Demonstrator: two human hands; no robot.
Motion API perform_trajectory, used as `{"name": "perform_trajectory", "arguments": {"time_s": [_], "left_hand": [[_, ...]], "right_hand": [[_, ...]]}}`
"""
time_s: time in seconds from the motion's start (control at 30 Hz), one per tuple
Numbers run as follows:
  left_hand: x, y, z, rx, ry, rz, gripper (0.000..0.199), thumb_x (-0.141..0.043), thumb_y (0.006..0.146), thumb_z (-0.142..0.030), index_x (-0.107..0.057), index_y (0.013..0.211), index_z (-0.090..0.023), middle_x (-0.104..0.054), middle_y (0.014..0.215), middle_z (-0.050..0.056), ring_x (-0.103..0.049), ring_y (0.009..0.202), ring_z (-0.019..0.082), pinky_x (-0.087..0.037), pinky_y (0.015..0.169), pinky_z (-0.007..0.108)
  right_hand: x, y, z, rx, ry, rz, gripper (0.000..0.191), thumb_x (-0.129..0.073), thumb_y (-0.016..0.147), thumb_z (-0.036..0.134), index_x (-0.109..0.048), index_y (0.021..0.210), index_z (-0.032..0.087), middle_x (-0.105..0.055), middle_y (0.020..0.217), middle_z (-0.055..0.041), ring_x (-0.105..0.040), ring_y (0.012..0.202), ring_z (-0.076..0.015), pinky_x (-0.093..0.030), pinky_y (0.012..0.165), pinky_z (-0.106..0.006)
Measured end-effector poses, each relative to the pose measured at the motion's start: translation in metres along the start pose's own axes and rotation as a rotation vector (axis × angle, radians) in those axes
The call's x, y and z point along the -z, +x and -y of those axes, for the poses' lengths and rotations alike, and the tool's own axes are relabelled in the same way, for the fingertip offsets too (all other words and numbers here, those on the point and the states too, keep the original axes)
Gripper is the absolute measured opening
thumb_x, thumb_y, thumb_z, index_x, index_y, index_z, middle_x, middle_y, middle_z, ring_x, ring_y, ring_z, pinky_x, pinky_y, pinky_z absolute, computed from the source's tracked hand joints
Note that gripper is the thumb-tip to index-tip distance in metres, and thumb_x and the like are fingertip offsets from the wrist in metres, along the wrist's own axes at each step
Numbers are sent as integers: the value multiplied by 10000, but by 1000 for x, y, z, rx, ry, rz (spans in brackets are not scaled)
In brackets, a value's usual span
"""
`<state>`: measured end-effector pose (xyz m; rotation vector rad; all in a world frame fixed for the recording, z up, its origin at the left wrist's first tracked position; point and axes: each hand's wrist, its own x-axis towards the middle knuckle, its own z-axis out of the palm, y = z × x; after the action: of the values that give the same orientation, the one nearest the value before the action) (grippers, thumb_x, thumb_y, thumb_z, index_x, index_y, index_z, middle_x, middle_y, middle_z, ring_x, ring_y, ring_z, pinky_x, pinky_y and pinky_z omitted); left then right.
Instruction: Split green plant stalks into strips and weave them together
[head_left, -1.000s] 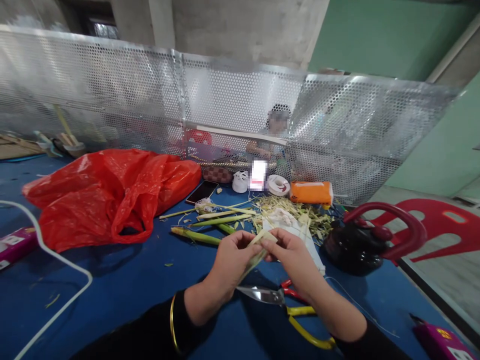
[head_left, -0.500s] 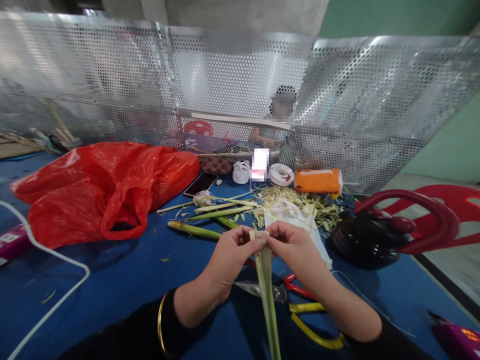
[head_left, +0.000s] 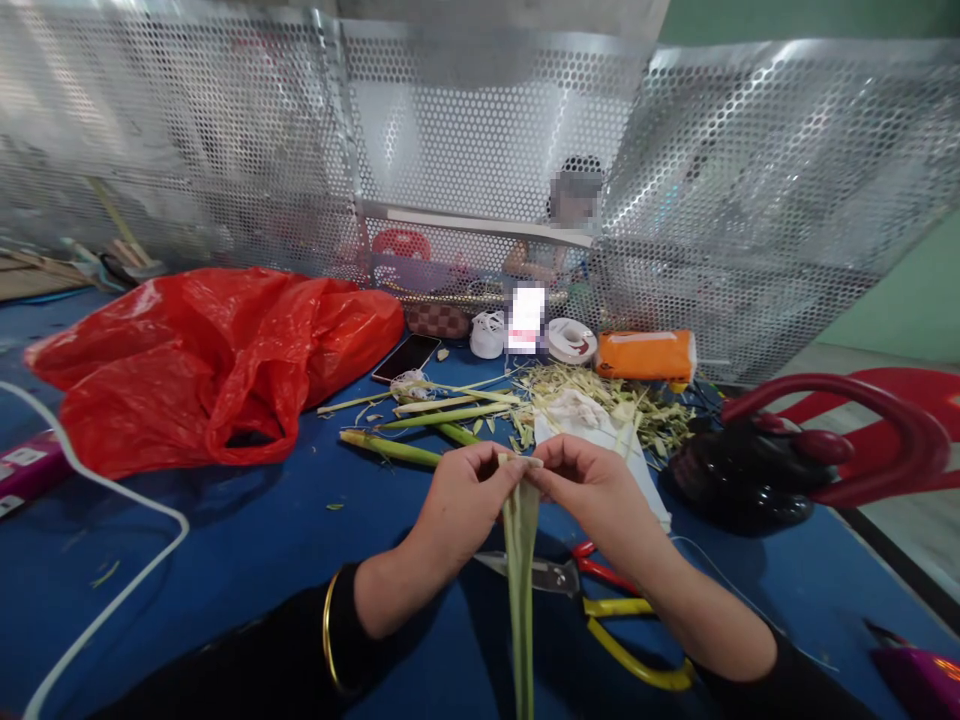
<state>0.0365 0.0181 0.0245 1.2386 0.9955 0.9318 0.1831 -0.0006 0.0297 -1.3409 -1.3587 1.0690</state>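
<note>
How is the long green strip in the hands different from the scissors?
The green strip is pinched at its top by the left hand and right hand, while the scissors lie on the blue table. The green strip is pale green, but the scissors have silvery blades with red and yellow handles. The green strip runs toward the person; the scissors lie crosswise. Both are near the hands.

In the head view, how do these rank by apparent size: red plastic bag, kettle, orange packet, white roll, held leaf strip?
1. Red plastic bag
2. Kettle
3. Orange packet and leaf strip, not ranked against each other: the strip is nearer and runs out of frame.
4. White roll
</note>
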Motion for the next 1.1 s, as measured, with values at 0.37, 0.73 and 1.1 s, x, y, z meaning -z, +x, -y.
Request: {"name": "perform_trajectory", "arguments": {"time_s": [0.37,0.73,1.1], "left_hand": [[2,1,0,-84,114,-32,209,-607,774,-316,-643,687,-130,-549,595,-13,-445,545,100,-349,516,211],[0,1,2,-3,-3,-40,198,-638,720,-302,-625,629,-127,-528,538,-26,-422,498,85,-328,482,200],[2,2,0,-105,21,-104,235,-623,767,-368,-629,703,-141,-552,604,-22,-459,548,98,-377,521,209]], "right_hand": [[-1,0,-2,18,43,-28,224,-724,683,380,-628,692,178,-572,609,22,-493,570,-120,-389,532,-249],[-2,-3,-5,129,-51,-36,124,-683,732,297,-647,703,183,-588,595,19,-504,558,-124,-399,527,-250],[-9,-3,-6,54,52,-29,123,-691,724,270,-603,697,189,-598,612,36,-524,565,-113,-418,533,-234]]}}
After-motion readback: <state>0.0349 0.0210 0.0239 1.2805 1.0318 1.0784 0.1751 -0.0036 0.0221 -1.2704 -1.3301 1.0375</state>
